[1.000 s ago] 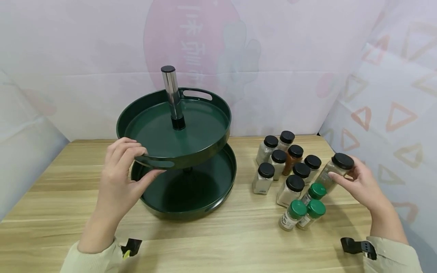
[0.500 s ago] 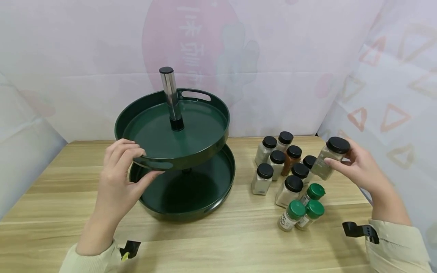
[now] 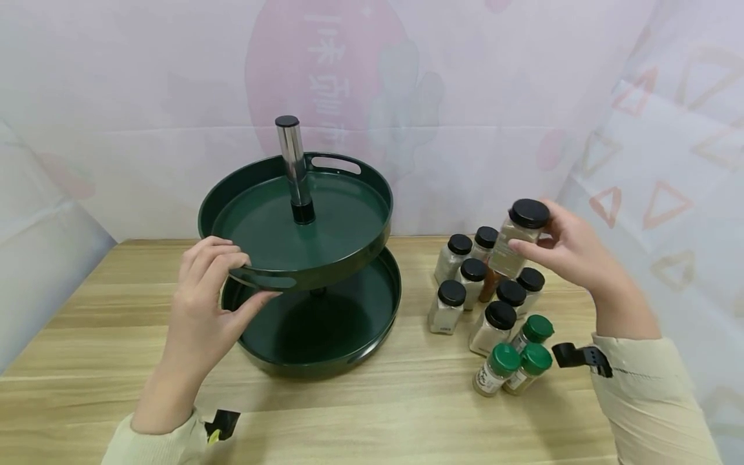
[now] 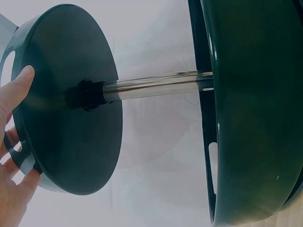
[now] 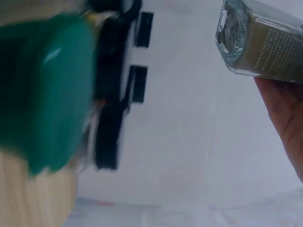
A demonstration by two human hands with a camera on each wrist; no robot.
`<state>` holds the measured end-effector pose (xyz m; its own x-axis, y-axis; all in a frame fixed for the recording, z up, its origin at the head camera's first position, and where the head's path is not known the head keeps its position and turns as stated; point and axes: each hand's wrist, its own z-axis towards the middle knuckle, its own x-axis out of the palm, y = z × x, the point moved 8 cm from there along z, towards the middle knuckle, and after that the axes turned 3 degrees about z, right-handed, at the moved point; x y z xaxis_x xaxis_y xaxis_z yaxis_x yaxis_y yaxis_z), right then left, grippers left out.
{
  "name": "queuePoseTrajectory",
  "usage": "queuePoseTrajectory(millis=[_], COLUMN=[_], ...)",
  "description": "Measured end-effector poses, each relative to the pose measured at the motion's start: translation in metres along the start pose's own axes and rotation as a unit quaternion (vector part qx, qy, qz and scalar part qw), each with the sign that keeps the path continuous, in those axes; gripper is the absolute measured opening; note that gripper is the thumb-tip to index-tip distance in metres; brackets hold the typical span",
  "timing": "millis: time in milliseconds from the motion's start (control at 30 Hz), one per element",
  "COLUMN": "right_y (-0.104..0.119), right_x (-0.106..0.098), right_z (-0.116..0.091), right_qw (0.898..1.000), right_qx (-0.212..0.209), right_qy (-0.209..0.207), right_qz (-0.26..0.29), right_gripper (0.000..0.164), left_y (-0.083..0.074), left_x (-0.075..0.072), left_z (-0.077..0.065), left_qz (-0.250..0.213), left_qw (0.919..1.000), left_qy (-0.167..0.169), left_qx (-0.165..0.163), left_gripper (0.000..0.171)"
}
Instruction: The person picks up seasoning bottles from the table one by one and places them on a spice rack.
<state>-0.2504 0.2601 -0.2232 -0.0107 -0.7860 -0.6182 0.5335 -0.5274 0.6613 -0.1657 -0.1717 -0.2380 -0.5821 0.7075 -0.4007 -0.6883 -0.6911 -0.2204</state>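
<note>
My left hand (image 3: pixel 203 303) grips the near rim of the upper tray (image 3: pixel 343 210) at its handle slot, thumb beneath and fingers over the edge. This dark green tray sits on a metal post (image 3: pixel 295 161) above a matching lower tray (image 3: pixel 372 323). In the left wrist view the thumb (image 4: pixel 19 87) lies against the tray's underside. My right hand (image 3: pixel 572 248) holds a glass spice jar (image 3: pixel 511 248) with a black lid, raised above the other jars and slightly tilted. Its square glass base (image 5: pixel 232 35) and printed side show in the right wrist view.
Several black-lidded spice jars (image 3: pixel 446 309) stand grouped on the wooden table (image 3: pixel 407 420), right of the trays. Green-lidded spice bottles (image 3: pixel 496 368) stand at the group's near side. A printed cloth (image 3: pixel 465 77) hangs behind, and another rises along the right.
My right hand has lifted the spice jar from the right of the group and carried it up and leftward over the other jars. The left hand keeps its hold on the tray.
</note>
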Motion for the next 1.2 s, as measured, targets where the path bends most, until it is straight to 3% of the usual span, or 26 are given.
queuePoseTrajectory(millis=[233,467,833,1200], right_y=[0.033,0.057,0.088,0.104], right_x=[0.014,0.02,0.038,0.075], right_z=[0.038,0.069,0.105,0.132], right_qw=[0.998,0.995,0.991,0.988], right_qx=[-0.038,-0.047,-0.074,-0.073], right_qy=[0.013,0.017,0.021,0.05], right_qz=[0.045,0.084,0.108,0.129], right_gripper=[0.041,0.041,0.043,0.046], left_y=[0.0,-0.001,-0.003,-0.005], left_x=[0.0,0.003,0.005,0.004], left_z=[0.001,0.001,0.001,-0.001], left_qz=[0.003,-0.001,-0.003,-0.003], left_qw=[1.0,1.0,1.0,1.0], left_qy=[0.002,0.001,0.006,0.001], left_qx=[0.0,-0.005,-0.003,-0.001], left_gripper=[0.062,0.061,0.061,0.06])
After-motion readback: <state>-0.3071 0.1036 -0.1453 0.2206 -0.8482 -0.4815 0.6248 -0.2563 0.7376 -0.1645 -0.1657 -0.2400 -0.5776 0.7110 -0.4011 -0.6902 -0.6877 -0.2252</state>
